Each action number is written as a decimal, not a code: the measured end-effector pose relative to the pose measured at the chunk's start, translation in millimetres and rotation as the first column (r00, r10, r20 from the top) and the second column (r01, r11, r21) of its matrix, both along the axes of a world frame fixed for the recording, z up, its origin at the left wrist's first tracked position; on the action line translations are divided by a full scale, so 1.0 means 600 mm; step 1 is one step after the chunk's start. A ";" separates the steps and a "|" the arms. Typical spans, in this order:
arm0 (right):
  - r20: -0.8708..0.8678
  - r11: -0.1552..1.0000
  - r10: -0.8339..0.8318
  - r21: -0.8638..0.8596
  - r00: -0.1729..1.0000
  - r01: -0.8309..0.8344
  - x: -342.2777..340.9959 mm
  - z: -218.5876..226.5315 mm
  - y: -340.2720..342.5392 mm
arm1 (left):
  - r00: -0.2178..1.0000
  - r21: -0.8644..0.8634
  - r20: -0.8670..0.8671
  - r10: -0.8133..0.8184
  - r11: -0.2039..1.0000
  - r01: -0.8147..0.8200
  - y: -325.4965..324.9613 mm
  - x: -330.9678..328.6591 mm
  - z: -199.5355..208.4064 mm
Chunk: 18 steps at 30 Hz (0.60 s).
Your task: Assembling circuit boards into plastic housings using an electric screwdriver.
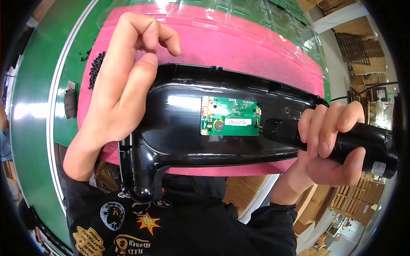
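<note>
My right hand [333,141] is wrapped round a black electric screwdriver [363,143] held nearly level. Its narrow tip reaches the right edge of a green circuit board [245,128]; whether a screw is there is too small to tell. The board lies inside a long glossy black plastic housing [179,134], which has a rounded tube-like arm at its lower left. Over the left end of this housing hovers my left hand [130,77], with bent fingers and the thumb apart from the index finger. Nothing shows between them.
A pink mat [192,47] lies under the housing on a green table [34,111]. Small black screws [96,70] are piled at the mat's left edge, beside a dark roll [70,103]. Clear plastic trays [239,19] stand along the back. A black cable [363,91] runs at right.
</note>
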State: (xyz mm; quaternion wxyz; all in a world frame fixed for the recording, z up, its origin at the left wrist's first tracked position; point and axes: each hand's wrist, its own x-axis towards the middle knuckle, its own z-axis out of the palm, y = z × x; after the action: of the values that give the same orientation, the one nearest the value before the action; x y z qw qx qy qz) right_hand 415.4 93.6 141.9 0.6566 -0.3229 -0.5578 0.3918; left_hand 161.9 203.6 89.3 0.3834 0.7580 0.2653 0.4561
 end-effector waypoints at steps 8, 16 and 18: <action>0.018 0.991 0.131 0.010 0.991 -0.131 0.022 -0.003 0.012 | 0.899 0.181 -0.436 0.053 0.983 0.030 -0.004 -0.001 -0.002; 0.089 0.998 0.035 -0.057 0.995 -0.030 0.000 0.005 0.010 | 0.860 0.211 -0.506 0.066 0.976 0.049 -0.009 -0.002 0.006; 0.084 0.998 0.051 -0.051 0.995 -0.047 -0.004 0.008 0.007 | 0.859 0.241 -0.507 0.071 0.969 0.062 -0.008 -0.006 0.004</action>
State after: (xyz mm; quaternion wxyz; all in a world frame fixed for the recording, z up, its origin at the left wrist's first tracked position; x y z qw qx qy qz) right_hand 412.8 97.7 146.6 0.6142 -0.3415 -0.5834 0.4073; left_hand 158.4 198.6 91.4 0.1999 0.8932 0.3000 0.2687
